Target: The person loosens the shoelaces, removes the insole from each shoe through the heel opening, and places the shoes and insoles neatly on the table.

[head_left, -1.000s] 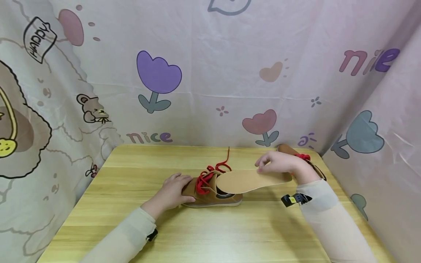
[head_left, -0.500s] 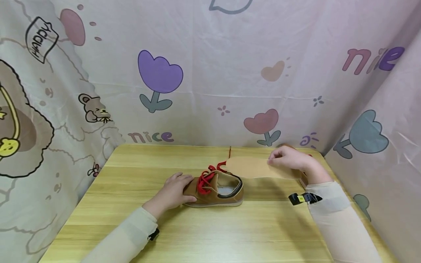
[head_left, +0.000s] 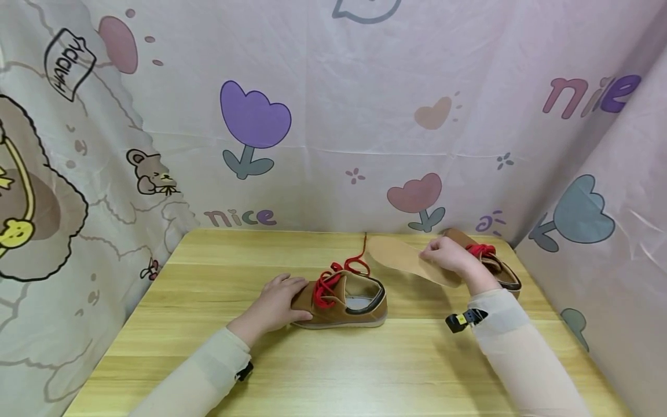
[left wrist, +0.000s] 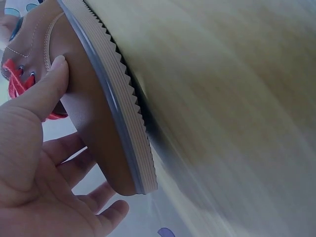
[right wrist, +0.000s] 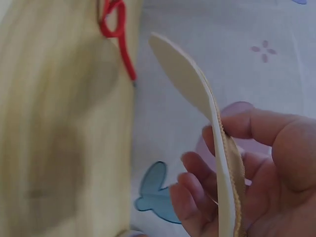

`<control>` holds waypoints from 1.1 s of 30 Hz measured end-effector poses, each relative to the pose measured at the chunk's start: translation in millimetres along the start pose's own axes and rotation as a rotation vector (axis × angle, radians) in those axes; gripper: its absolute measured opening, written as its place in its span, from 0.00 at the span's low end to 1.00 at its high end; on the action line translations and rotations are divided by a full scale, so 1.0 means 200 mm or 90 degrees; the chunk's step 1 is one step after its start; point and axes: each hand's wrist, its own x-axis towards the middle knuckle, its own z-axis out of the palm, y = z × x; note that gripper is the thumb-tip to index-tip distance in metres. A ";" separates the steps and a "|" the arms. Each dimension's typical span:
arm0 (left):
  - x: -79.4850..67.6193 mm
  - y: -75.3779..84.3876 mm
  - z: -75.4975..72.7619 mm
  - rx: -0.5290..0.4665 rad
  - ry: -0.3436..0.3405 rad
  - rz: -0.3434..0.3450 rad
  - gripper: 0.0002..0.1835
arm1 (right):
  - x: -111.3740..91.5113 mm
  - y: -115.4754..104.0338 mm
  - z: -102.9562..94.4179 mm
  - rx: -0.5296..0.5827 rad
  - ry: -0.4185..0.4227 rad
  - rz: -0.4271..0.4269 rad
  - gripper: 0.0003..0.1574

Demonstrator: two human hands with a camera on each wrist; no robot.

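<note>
We saw two brown shoes with red laces, a tan insole, cream sleeves, a yellow wood-grained table and a pale curtain printed with purple, pink and blue-grey flowers.

1. Smooth, leather-look shoe here, soft sheen along its side!
2. Its sole: ribbed, rubbery, matt.
3. Red laces, woven cord.
4. Here's the insole, matt-faced, fuzzy-edged!
5. Tabletop, wood-grained, gleaming softly.
6. And the curtain: creased cloth, faintly shiny.
</note>
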 end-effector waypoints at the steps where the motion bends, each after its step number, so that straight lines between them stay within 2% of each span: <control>1: 0.00 0.00 0.00 0.000 0.000 0.000 0.43 | 0.01 0.01 0.01 -0.001 0.005 0.009 0.16; 8: 0.00 0.00 0.00 0.001 -0.001 0.000 0.43 | 0.06 0.05 0.11 -0.003 0.045 0.064 0.16; 14: 0.00 0.01 0.00 -0.001 0.000 0.000 0.42 | 0.11 0.11 0.18 -0.003 0.055 0.103 0.18; 18: -0.01 0.01 0.00 -0.006 0.002 0.000 0.42 | 0.12 0.14 0.22 -0.001 0.065 0.098 0.20; 22: -0.01 0.01 0.01 -0.003 0.002 0.001 0.42 | 0.10 0.13 0.25 -0.020 0.056 0.089 0.18; 28: 0.00 0.00 0.01 -0.003 0.003 0.001 0.42 | 0.10 0.13 0.28 -0.062 0.047 0.136 0.17; 33: 0.00 0.00 0.00 -0.006 0.004 -0.001 0.42 | 0.11 0.14 0.28 -0.099 0.052 0.131 0.20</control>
